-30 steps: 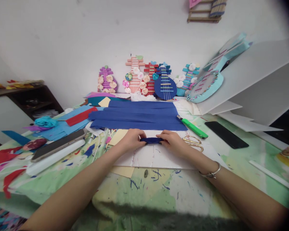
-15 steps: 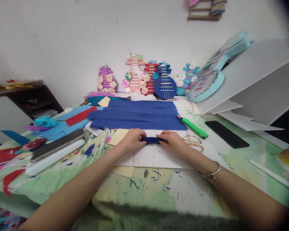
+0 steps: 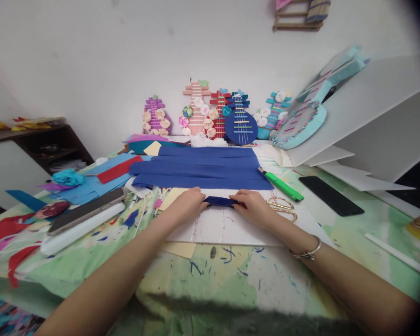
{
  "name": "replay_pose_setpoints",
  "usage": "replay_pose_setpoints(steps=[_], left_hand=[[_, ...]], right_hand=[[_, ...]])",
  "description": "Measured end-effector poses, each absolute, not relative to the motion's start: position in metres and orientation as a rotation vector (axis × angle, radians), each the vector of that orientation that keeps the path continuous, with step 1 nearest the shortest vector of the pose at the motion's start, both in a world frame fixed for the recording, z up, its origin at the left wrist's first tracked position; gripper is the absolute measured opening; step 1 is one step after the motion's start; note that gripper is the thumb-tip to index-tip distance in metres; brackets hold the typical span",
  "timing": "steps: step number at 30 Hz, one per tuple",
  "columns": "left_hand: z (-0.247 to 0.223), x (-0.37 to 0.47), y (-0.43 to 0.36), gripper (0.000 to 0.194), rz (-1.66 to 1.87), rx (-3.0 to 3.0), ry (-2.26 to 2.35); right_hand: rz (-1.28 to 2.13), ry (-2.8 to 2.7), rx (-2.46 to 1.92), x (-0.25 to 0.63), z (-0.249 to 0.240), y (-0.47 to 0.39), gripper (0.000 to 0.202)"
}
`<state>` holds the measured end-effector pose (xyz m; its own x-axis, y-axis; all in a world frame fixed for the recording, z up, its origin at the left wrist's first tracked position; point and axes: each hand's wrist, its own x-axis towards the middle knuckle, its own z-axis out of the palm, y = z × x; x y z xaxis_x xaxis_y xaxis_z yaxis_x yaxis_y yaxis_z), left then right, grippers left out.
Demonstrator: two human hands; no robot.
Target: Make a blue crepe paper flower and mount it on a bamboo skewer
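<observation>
As the fingers of my left hand (image 3: 189, 206) and right hand (image 3: 252, 208) pinch opposite ends of a narrow, folded dark-blue paper strip (image 3: 220, 201), it sits between them over a flat white board (image 3: 238, 233).

Table (image 3: 283, 289), one, under a patterned cloth (image 3: 161, 277) in green, yellow and white. Directly upon it: white board (image 3: 245, 231), centre; cream sheet (image 3: 182, 250), showing from beneath the board's near edge; flat black slab (image 3: 331, 196), right; slim white strip (image 3: 397, 254), nearer right; long white case (image 3: 87, 228), left; light-blue sheets (image 3: 105, 186), far left; red strip (image 3: 19, 263), overhanging the near edge.
</observation>
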<state>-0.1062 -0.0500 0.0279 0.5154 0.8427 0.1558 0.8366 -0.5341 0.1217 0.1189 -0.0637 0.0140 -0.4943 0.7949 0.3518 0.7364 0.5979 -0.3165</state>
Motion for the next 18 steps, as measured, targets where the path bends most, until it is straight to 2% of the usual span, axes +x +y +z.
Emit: replay_pose_setpoints(steps=[11, 18], left_hand=[[0.02, -0.098, -0.06, 0.025, 0.067, 2.84, 1.492], [0.033, -0.098, -0.053, 0.018, 0.303, 2.601, 1.458]], right_hand=[[0.144, -2.381, -1.195, 0.12, 0.011, -0.061, 0.022], [0.149, -2.373, -1.161, 0.122, 0.009, -0.06, 0.024]])
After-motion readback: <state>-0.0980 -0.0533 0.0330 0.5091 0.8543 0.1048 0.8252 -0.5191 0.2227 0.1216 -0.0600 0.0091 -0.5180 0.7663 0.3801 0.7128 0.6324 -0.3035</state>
